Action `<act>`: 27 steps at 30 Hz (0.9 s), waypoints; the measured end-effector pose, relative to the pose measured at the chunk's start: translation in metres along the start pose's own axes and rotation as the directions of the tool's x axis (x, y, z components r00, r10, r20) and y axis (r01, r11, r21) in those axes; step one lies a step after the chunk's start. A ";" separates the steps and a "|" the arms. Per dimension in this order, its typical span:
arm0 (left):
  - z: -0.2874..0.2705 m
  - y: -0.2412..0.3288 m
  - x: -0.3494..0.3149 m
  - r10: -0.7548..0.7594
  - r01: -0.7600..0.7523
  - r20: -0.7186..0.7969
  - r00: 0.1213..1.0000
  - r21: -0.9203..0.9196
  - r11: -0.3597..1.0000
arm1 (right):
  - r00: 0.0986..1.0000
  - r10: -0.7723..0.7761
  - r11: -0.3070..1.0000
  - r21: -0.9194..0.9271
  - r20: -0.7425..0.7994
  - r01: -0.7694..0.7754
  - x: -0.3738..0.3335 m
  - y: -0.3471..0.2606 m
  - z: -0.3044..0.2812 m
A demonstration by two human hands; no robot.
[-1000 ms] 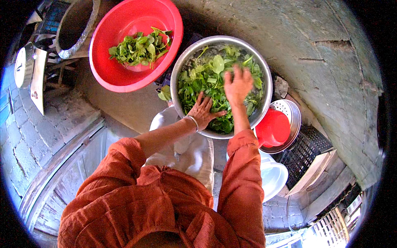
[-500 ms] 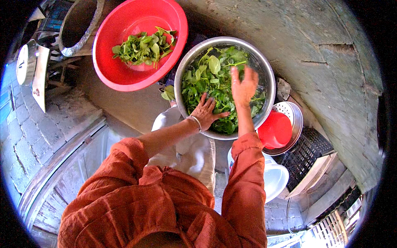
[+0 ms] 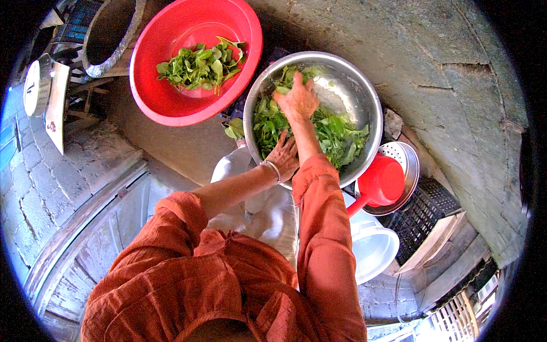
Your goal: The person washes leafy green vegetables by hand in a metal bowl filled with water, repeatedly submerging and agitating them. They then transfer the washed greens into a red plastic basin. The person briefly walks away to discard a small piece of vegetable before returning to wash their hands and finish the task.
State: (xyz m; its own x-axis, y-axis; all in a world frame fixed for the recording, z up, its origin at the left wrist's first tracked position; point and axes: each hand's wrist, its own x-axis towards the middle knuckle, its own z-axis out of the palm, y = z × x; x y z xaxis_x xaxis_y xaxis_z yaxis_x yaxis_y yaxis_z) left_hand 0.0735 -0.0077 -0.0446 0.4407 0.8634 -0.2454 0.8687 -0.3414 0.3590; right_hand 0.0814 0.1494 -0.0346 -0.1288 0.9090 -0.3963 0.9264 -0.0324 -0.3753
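Note:
A steel basin [image 3: 373,139] holds a heap of wet leafy greens [image 3: 336,137], bunched toward its left and lower sides. My left hand [image 3: 283,156] lies on the greens near the basin's lower-left rim, fingers spread, a bracelet on the wrist. Farther in, my right hand [image 3: 297,100] reaches across to the upper left of the heap, its fingers curled over some of the leaves; the fingertips are partly hidden among them. To the left stands a wide red plastic basin [image 3: 151,85] with a smaller pile of greens [image 3: 199,67] in it.
Right of the steel basin, a red dipper [image 3: 383,181] rests on a metal colander [image 3: 407,159]. Below are a white plastic tub [image 3: 376,251] and a black crate [image 3: 419,219]. A rough wall [image 3: 410,51] rises behind. At far left sits a wooden board [image 3: 56,108].
My right hand has moved left across the basin, pushing greens along and baring the metal bottom at the upper right. My left hand stays near the lower-left rim. The dipper's handle now shows.

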 end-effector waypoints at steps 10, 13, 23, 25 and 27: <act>-0.018 0.003 0.001 0.000 0.004 0.097 0.995 -0.047 0.999 | 0.926 0.083 0.512 0.813 -0.368 0.278 -0.029 0.028 -0.060; -0.027 0.003 0.003 -0.022 0.018 0.203 0.979 0.022 1.000 | 0.896 0.081 0.454 0.817 -0.436 0.357 -0.049 -0.001 -0.093; -0.015 0.004 0.002 -0.050 0.046 0.216 0.975 0.025 0.999 | 0.618 -0.279 -0.013 0.646 -0.735 0.763 -0.086 -0.187 -0.083; -0.006 0.009 0.006 -0.020 0.018 0.182 0.983 0.012 1.000 | 0.646 -0.461 0.326 0.560 -0.609 0.761 -0.071 -0.187 -0.061; -0.016 0.012 0.007 -0.008 0.009 0.166 0.986 -0.001 1.000 | 0.802 -0.502 0.717 0.361 -0.325 0.596 -0.066 -0.173 -0.036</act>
State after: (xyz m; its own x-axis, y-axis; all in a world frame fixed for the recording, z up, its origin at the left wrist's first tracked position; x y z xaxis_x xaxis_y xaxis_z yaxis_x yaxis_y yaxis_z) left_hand 0.0838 0.0000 -0.0273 0.4649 0.7926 -0.3945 0.8722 -0.3334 0.3580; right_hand -0.0575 0.1097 0.0862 -0.4535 0.8797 0.1427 0.4601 0.3683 -0.8079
